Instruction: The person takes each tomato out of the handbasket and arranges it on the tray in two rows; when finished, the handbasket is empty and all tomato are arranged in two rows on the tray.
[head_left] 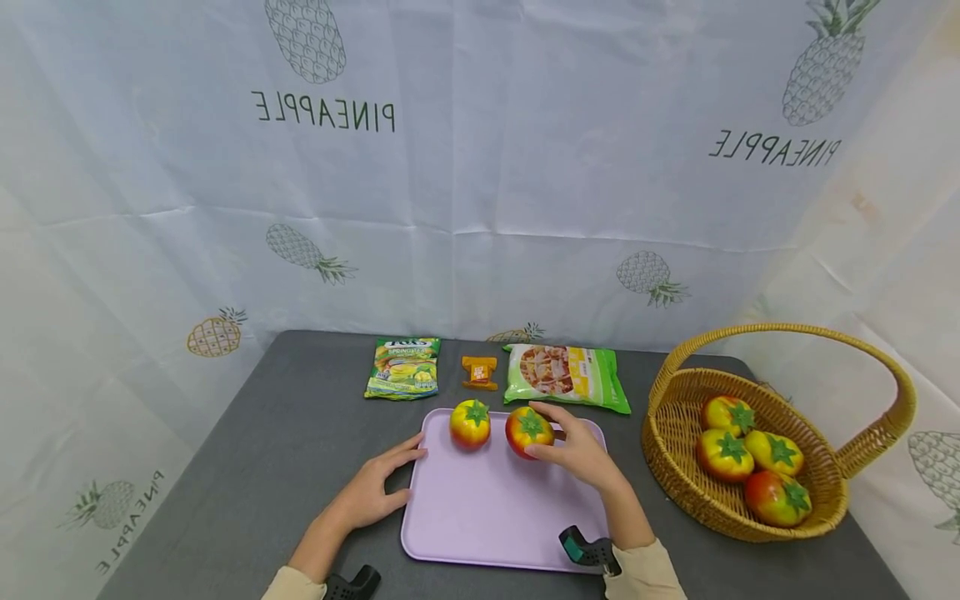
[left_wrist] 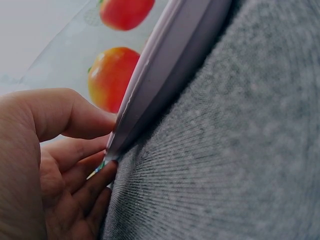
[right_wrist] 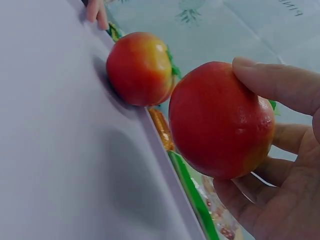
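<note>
A lilac tray (head_left: 502, 521) lies on the dark table. My left hand (head_left: 375, 486) rests at its left edge, thumb and fingertips spread along the rim. My right hand (head_left: 581, 450) grips a red-and-yellow tomato (head_left: 529, 432) with a green star-shaped top. In the right wrist view this tomato (right_wrist: 220, 122) is off the tray, its shadow falling on the surface below. Another tomato (head_left: 470, 425) sits on the tray near the far left corner, just left of the held one. The left wrist view shows the tray's side wall (left_wrist: 155, 75) close to my thumb.
A wicker basket (head_left: 678, 492) with a tall handle stands at the right, with several similar tomatoes (head_left: 726, 456) inside. Behind the tray lie a green-yellow packet (head_left: 405, 369), a small orange packet (head_left: 479, 372) and a green-white food bag (head_left: 566, 375). A pineapple-print curtain (head_left: 480, 167) hangs behind.
</note>
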